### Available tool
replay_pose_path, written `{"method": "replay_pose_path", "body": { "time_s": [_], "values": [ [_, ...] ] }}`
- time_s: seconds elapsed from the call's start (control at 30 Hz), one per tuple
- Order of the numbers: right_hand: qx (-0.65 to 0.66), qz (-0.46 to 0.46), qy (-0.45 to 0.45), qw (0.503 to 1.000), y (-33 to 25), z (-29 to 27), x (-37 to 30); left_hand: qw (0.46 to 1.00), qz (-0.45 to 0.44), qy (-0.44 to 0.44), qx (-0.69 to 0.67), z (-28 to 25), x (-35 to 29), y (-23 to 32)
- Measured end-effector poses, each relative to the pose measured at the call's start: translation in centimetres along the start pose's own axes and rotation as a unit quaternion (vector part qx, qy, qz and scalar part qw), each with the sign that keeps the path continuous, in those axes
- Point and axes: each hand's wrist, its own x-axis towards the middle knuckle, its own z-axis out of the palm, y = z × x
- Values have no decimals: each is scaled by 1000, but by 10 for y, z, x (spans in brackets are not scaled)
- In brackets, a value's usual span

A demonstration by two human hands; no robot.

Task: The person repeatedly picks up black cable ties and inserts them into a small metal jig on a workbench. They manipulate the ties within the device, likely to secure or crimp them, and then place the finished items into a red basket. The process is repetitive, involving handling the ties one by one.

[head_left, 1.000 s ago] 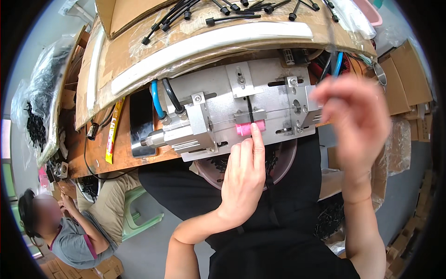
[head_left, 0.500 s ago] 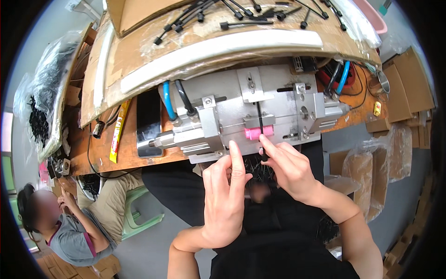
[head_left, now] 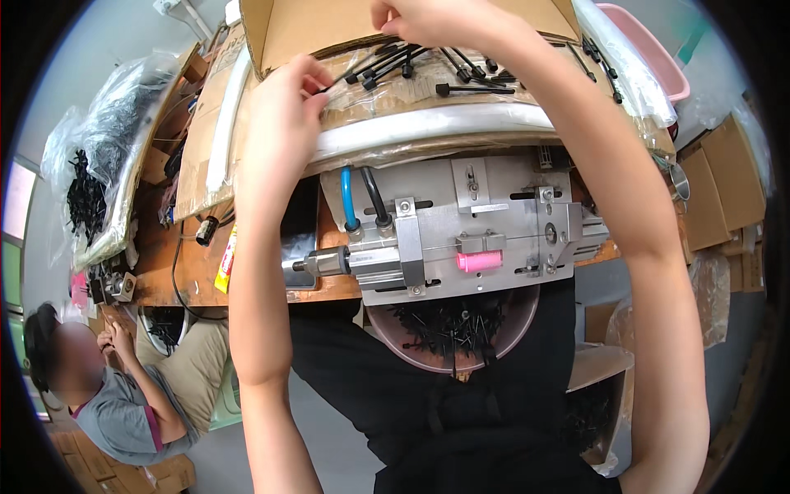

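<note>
My left hand [head_left: 288, 111] is at the left end of the loose black rods [head_left: 407, 64], its fingers curled about the end of one rod. Further right and higher, my right hand [head_left: 424, 20] hangs before the cardboard box [head_left: 309, 33] with its fingers bent together. Whatever they pinch is too small to make out. Below my arms lies a grey metal fixture [head_left: 440, 239] with a small pink block [head_left: 479, 261] at its front; no rod lies across that block.
A bowl [head_left: 531, 317] of black parts sits under the fixture's front edge. Blue hose [head_left: 348, 198] and black hose rise from its left side. A dark phone-like slab [head_left: 300, 247] lies on the wooden bench [head_left: 156, 267]. To the left sits another person [head_left: 136, 412].
Both hands have left the fixture and reached up and away to the rods and the box. The black rod that lay across the pink block is gone from there. The view has shifted slightly.
</note>
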Motion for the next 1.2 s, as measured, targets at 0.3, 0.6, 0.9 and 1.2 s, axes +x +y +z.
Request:
{"method": "replay_pose_path", "body": {
  "time_s": [0.3, 0.6, 0.9, 1.2],
  "values": [
    [3, -61, -89, 994, -4, 20, 3, 975, 53, 209, 55, -5, -100, 29],
    [168, 16, 115, 979, 0, -71, -82, 993, 112, -24, -6, 79, -213, 104],
    [183, 127, 254, 941, -48, -93, -179, 994, 76, -70, 32, 104, -211, 104],
    [217, 101, 108, 965, -117, 1, -306, 995, 39, -67, -63, 80, -213, 106]
  ]
}}
